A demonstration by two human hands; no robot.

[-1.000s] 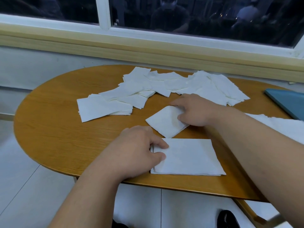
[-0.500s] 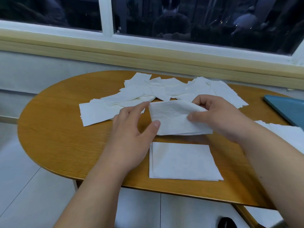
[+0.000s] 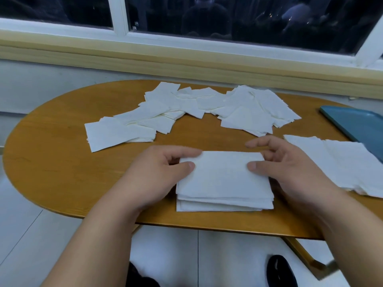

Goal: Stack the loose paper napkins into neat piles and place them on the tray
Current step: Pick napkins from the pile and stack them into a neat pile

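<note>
Two gripping hands — left hand (image 3: 154, 175), right hand (image 3: 290, 168) — on one napkin stack (image 3: 223, 183); tray (image 3: 356, 123) apart.

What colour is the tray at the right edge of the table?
The tray is teal blue and plain, with no pattern. It shows best in the head view.

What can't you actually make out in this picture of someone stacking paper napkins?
Head view, the only one:
- Tray: cut off by the right edge, so most of it is out of view.
- Napkins on the right: partly covered by the right hand and cut by the edge.
- Pile held by the left hand and right hand: sheets too thin to count; the hands cover its side edges.
- Window: only dim reflections.
</note>
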